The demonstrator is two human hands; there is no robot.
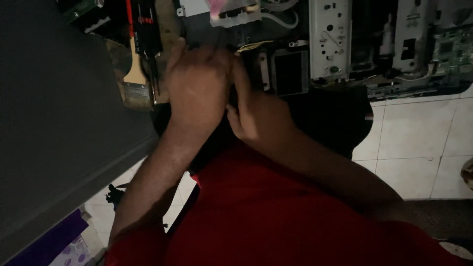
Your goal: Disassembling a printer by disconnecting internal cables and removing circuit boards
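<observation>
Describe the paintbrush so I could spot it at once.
Start at the big dark panel filling the left side. Along its upper right edge, just left of the left hand, lies the brush. Its pale wooden handle and wide bristles set it apart from the thin red and black tools beside it.

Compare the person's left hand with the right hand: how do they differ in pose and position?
The left hand lies higher in the view, its back to the camera, fingers curled down onto the opened machine; the right hand sits lower and nearer the body, one finger pointing up beside it. The left hand is close to the paintbrush; the right is farther away. Both are bare and touch each other.
</observation>
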